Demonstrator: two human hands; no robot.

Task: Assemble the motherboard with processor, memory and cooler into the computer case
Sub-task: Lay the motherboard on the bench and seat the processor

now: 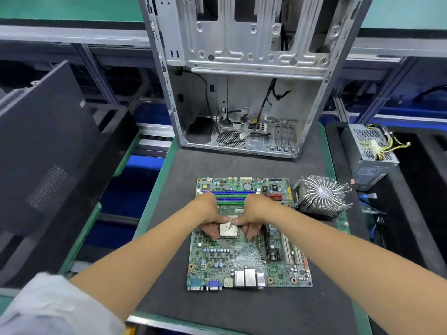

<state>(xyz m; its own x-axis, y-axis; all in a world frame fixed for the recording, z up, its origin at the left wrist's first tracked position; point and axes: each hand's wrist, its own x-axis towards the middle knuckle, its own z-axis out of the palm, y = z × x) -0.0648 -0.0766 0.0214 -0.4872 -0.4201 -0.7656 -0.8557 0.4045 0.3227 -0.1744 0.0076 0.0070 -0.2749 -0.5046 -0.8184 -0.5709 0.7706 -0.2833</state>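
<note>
A green motherboard lies flat on the dark mat, ports toward me. The square silver processor sits in its socket near the board's middle. My left hand and my right hand are over the socket, one on each side, thumbs meeting at the processor's far edge and fingers curled down beside it. Blue and green memory slots show just beyond my hands. A round finned cooler rests on the mat to the right of the board. The open metal computer case stands upright behind.
A grey power supply with yellow and black wires sits at the far right. A black side panel leans at the left. Loose cables hang inside the case. Green table edges frame the dark mat.
</note>
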